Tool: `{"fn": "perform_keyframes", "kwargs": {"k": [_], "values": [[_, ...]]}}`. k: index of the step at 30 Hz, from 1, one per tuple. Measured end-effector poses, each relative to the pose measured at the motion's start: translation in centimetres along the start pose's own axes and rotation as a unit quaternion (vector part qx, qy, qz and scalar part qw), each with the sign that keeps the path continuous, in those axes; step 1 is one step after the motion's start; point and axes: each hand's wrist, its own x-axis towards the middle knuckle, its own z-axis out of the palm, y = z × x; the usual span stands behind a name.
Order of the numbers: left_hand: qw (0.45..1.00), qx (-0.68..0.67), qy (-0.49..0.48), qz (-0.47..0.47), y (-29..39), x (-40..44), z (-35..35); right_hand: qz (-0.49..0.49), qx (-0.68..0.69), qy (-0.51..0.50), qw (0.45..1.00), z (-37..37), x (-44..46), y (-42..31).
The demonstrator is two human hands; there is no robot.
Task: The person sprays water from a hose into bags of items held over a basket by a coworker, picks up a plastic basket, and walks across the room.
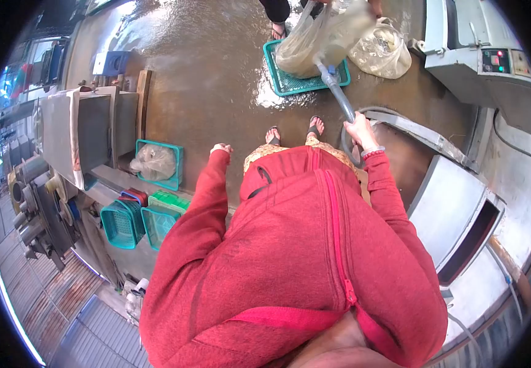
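Observation:
My right hand (pixel 361 132) is wrapped around a grey hose (pixel 341 97). A blue valve (pixel 331 70) sits near the hose's far end, which reaches to a large clear plastic bag (pixel 305 54). The bag stands in a teal plastic tray (pixel 287 89), and another person's hands hold its upper part. Whether water runs from the hose end I cannot tell. My left hand (pixel 221 148) hangs at my side with its fingers curled, and nothing shows in it.
A second filled bag (pixel 383 52) lies right of the tray. Machines with a control panel (pixel 496 61) line the right side. At left are a bag in a teal basket (pixel 178 178), several stacked baskets (pixel 121 224) and a metal tank (pixel 60 135). The floor (pixel 204 80) is wet.

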Motion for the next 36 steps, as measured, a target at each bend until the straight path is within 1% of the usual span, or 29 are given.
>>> {"fn": "perform_keyframes", "kwargs": {"k": [2,5,7,8,11,12,15,17,20,23,26,29,30,32,35,36], "values": [[1.0,0.008,-0.011,0.001,0.6,-0.2,-0.1,-0.004,-0.011,0.005,1.0,0.1,0.3,0.1],[0.988,0.15,-0.02,0.014,1.7,-0.4,-0.4,0.004,-0.007,-0.001,1.0,0.1,0.1,0.0],[0.979,0.188,0.02,0.078,1.2,0.3,-0.1,0.017,-0.009,-0.006,1.0,0.1,-0.1,-0.2],[0.971,0.207,0.039,0.111,0.9,0.9,0.1,0.007,-0.008,-0.002,1.0,0.3,0.1,0.2],[0.988,0.146,-0.014,0.039,0.3,2.6,0.6,0.0,-0.005,-0.003,1.0,0.4,0.3,0.4],[0.986,0.162,-0.008,0.042,0.1,3.0,0.7,0.015,0.002,-0.011,1.0,0.3,0.2,0.2],[0.98,0.191,0.005,0.049,0.6,1.4,0.4,-0.036,-0.021,0.006,0.999,0.7,0.9,1.3],[0.981,0.184,0.005,0.056,1.0,0.5,0.2,-0.039,-0.027,0.013,0.999,1.1,1.3,1.7],[0.986,0.165,-0.02,0.013,1.6,0.1,-0.3,-0.015,-0.024,-0.002,1.0,0.5,0.4,0.3],[0.982,0.174,0.038,0.068,1.0,0.8,-0.1,0.013,-0.018,-0.02,1.0,0.3,0.2,-0.2],[0.992,0.122,-0.012,0.003,2.1,0.2,-0.6,0.014,-0.012,-0.022,1.0,0.5,0.0,-0.3],[0.947,0.297,0.075,0.093,2.6,0.5,-0.7,0.013,-0.008,-0.024,1.0,0.3,-0.1,-0.8],[0.948,0.298,0.098,0.06,2.7,0.2,-0.4,0.015,-0.006,-0.026,1.0,0.3,-0.2,-1.0],[0.943,0.299,0.144,-0.006,5.4,-4.9,-0.6,0.013,-0.006,-0.025,1.0,0.1,-0.4,-1.5],[0.956,0.275,0.1,0.01,3.4,-1.5,-0.3,0.024,0.004,-0.027,0.999,0.1,-0.3,-1.8],[0.966,0.247,0.069,0.009,2.7,-0.2,-0.3,0.028,0.008,-0.029,0.999,0.1,-0.3,-1.8]]}}
